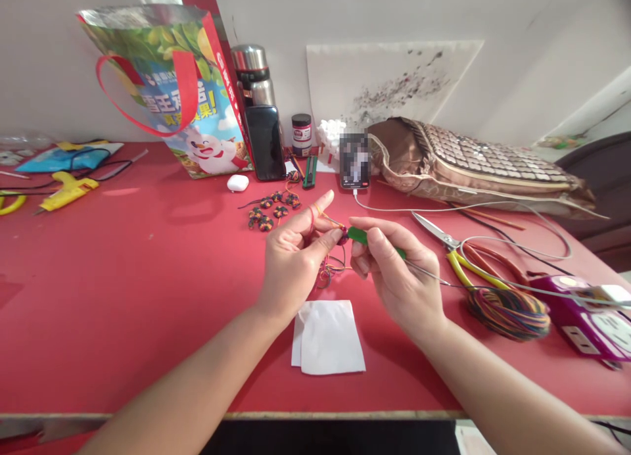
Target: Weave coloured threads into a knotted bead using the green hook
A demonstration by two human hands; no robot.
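Above the red table (148, 297), my left hand (296, 251) pinches a small knot of multicoloured cord (335, 261); thread is looped over its index finger and loose strands hang below. My right hand (394, 271) is closed on a green-handled tool (374, 241), whose thin metal shaft sticks out to the right. The tool's green end touches the knot. A white paper piece (328, 336) lies flat just below both hands. Several finished multicoloured knots (273, 212) lie behind the hands.
A bundle of multicoloured cord (507, 310), yellow-handled pliers (473, 267), scissors (436, 230) and a purple power strip (591, 317) lie at right. Behind stand a printed bag (182, 93), a dark phone (265, 143), a lit phone (353, 160), a flask (252, 73) and a beaded purse (473, 162). A yellow glue gun (69, 191) lies far left.
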